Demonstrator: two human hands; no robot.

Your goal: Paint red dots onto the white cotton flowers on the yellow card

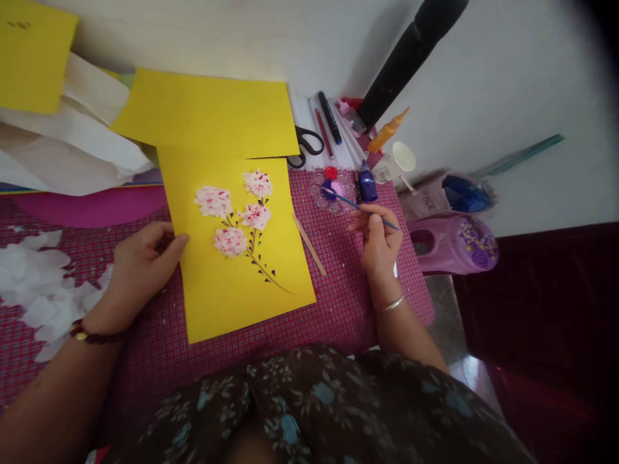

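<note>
A yellow sheet (232,283) lies on the red checked cloth (348,296), painted with pink-white blossoms on a dark stem. My left hand (140,264) rests on the sheet's left edge, fingers curled against it and thumb on the paper. My right hand (380,238) pinches a thin blue paintbrush (360,207), whose tip reaches into a clear flower-shaped palette (333,190) holding red and pink paint. A dark blue paint bottle (367,183) stands just right of the palette.
A wooden stick (309,245) lies right of the sheet. Scissors (307,145), markers (329,119), an orange glue bottle (387,132) and a white cup (403,156) sit behind. More yellow paper (203,109) at back; white paper scraps (33,283) left; pink container (452,243) right.
</note>
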